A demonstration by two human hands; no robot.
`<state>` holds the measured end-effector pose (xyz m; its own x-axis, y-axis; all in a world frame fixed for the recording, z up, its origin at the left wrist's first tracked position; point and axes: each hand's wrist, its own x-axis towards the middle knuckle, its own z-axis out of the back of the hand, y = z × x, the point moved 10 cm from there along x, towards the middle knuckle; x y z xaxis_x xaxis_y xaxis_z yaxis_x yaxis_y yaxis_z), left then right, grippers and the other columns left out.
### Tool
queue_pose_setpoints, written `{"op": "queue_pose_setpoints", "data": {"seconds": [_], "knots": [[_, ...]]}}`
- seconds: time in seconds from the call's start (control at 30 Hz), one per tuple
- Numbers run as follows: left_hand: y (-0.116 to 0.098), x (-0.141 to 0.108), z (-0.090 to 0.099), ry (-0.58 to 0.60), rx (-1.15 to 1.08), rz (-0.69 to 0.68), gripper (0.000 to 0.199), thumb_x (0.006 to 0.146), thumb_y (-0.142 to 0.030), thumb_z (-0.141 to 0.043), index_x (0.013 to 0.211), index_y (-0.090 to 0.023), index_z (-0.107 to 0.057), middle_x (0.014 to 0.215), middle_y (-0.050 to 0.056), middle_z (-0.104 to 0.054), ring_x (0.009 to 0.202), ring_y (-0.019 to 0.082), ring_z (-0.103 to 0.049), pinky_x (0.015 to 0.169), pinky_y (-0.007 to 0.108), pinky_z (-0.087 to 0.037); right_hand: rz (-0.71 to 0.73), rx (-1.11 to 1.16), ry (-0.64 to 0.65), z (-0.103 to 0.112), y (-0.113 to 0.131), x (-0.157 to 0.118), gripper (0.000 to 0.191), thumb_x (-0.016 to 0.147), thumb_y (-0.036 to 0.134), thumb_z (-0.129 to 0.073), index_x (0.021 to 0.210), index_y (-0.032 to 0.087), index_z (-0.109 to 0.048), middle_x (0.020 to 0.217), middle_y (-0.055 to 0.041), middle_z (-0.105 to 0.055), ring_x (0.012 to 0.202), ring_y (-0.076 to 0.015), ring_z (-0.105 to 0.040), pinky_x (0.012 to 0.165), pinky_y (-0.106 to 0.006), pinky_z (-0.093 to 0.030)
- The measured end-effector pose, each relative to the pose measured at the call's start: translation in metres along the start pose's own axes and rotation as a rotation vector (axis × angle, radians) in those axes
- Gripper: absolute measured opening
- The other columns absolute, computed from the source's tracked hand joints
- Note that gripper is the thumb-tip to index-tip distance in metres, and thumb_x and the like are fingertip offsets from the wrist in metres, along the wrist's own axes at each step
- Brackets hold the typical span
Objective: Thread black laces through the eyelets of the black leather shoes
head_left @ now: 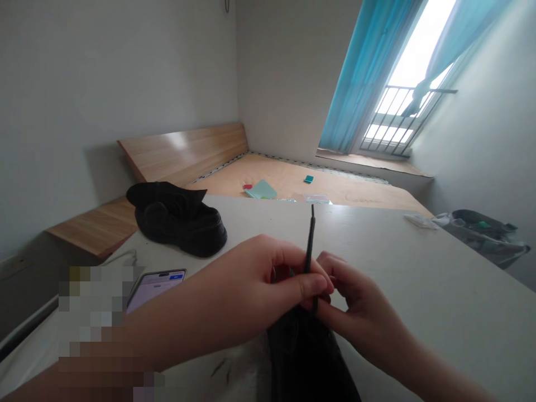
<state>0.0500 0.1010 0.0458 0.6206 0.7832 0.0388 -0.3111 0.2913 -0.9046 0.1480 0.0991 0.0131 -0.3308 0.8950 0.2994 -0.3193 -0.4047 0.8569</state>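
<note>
Holding a black shoelace (310, 240) between thumb and bent forefinger, the left hand (263, 276) is positioned over the black shoe (310, 357) at the near side of the white tabletop (452, 301). The lace's thin end stands upright above the grip; its lower part emerges beneath the thumb, towards the shoe. The right hand (355, 290) is beside it, fingers curled, its thumb close against the lower lace. Its fingertips are partly hidden by the left hand, so whether they grasp anything cannot be told. The shoe is partly cut off by the lower edge of the view.

A second black shoe (180, 223) sits on the tabletop, left of the hands and well apart from them. Near it lies a smartphone (157, 287), partly covered by the left forearm. Its lit screen is pale lilac with a blue block at the upper right; the writing on it is too small to read.

Beyond the tabletop is a bed (226, 173) with a wood-grain headboard (184, 151). A pale green sheet (262, 190) and a small teal packet (309, 179) lie on it; any labelling is illegible. Blue curtains (355, 84) hang at a barred window (389, 111).
</note>
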Motion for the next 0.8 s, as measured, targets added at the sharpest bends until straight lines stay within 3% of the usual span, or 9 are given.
{"op": "queue_pose_setpoints", "data": {"seconds": [0.07, 0.17, 0.27, 0.33, 0.47, 0.57, 0.67, 0.8], "knots": [[-0.006, -0.002, 0.002, -0.018, 0.095, -0.029, 0.019, 0.090, -0.034, -0.059, 0.085, -0.024, -0.074, 0.078, -0.003, -0.071, 0.071, 0.013, -0.062, 0.059, 0.022, -0.044, -0.053, 0.095, -0.019, 0.000, -0.009, 0.001, 0.016, 0.078, 0.024, -0.068, 0.078, 0.024, -0.052, 0.073, 0.0030, -0.052, 0.065, -0.0139, -0.049, 0.059, -0.026, -0.044], [-0.025, -0.005, 0.003, -0.044, 0.321, -0.235, 0.015, 0.090, -0.022, -0.060, 0.087, -0.025, -0.074, 0.080, -0.005, -0.069, 0.070, 0.009, -0.060, 0.057, 0.020, -0.042, -0.063, 0.152, 0.066, -0.005, -0.010, 0.001, 0.011, 0.084, 0.036, -0.065, 0.085, 0.025, -0.063, 0.084, -0.0015, -0.061, 0.076, -0.0176, -0.057, 0.068, -0.029, -0.050], [-0.040, -0.010, 0.002, -0.140, 0.689, -0.445, 0.019, 0.090, -0.014, -0.057, 0.098, -0.022, -0.072, 0.083, -0.001, -0.068, 0.076, 0.015, -0.061, 0.065, 0.026, -0.044, -0.056, 0.153, 0.109, -0.005, -0.004, -0.002, 0.020, 0.088, 0.041, -0.061, 0.079, 0.026, -0.070, 0.083, -0.0037, -0.065, 0.083, -0.0208, -0.062, 0.078, -0.033, -0.053], [-0.043, -0.012, -0.001, -0.186, 0.870, -0.516, 0.021, 0.092, -0.014, -0.053, 0.101, -0.020, -0.071, 0.084, 0.001, -0.069, 0.077, 0.019, -0.062, 0.066, 0.030, -0.046, -0.058, 0.155, 0.107, -0.005, -0.004, -0.006, 0.022, 0.088, 0.045, -0.061, 0.079, 0.028, -0.073, 0.085, -0.0050, -0.068, 0.091, -0.0238, -0.064, 0.087, -0.038, -0.052], [-0.052, -0.020, -0.007, -0.229, 1.015, -0.606, 0.017, 0.092, -0.016, -0.055, 0.092, -0.016, -0.072, 0.083, 0.003, -0.072, 0.075, 0.020, -0.063, 0.064, 0.031, -0.048, -0.253, 0.278, -0.137, 0.012, -0.036, -0.019, 0.032, 0.074, 0.059, -0.071, 0.092, 0.033, -0.077, 0.108, -0.0068, -0.072, 0.113, -0.0315, -0.060, 0.105, -0.049, -0.042], [-0.060, -0.027, -0.009, -0.245, 1.017, -0.661, 0.017, 0.092, -0.012, -0.055, 0.093, -0.015, -0.072, 0.082, 0.003, -0.073, 0.072, 0.019, -0.064, 0.062, 0.029, -0.048, -0.395, 0.375, -0.242, 0.013, -0.054, -0.025, 0.042, 0.062, 0.065, -0.077, 0.085, 0.030, -0.078, 0.103, -0.0085, -0.073, 0.111, -0.0348, -0.060, 0.107, -0.054, -0.038], [-0.061, -0.031, -0.012, -0.210, 0.977, -0.667, 0.022, 0.093, -0.009, -0.051, 0.093, -0.016, -0.072, 0.078, 0.003, -0.074, 0.072, 0.018, -0.066, 0.065, 0.029, -0.049, -0.420, 0.503, -0.191, 0.003, -0.047, -0.018, 0.038, 0.063, 0.060, -0.079, 0.085, 0.029, -0.078, 0.086, -0.0061, -0.073, 0.102, -0.0307, -0.064, 0.102, -0.049, -0.043], [-0.056, -0.026, -0.015, -0.109, 0.894, -0.609, 0.027, 0.094, -0.010, -0.047, 0.090, -0.020, -0.071, 0.078, 0.002, -0.074, 0.075, 0.017, -0.068, 0.071, 0.027, -0.050, -0.401, 0.735, -0.031, -0.014, -0.030, -0.009, 0.022, 0.079, 0.047, -0.071, 0.085, 0.027, -0.076, 0.079, -0.0018, -0.069, 0.080, -0.0154, -0.064, 0.076, -0.025, -0.054]]}}
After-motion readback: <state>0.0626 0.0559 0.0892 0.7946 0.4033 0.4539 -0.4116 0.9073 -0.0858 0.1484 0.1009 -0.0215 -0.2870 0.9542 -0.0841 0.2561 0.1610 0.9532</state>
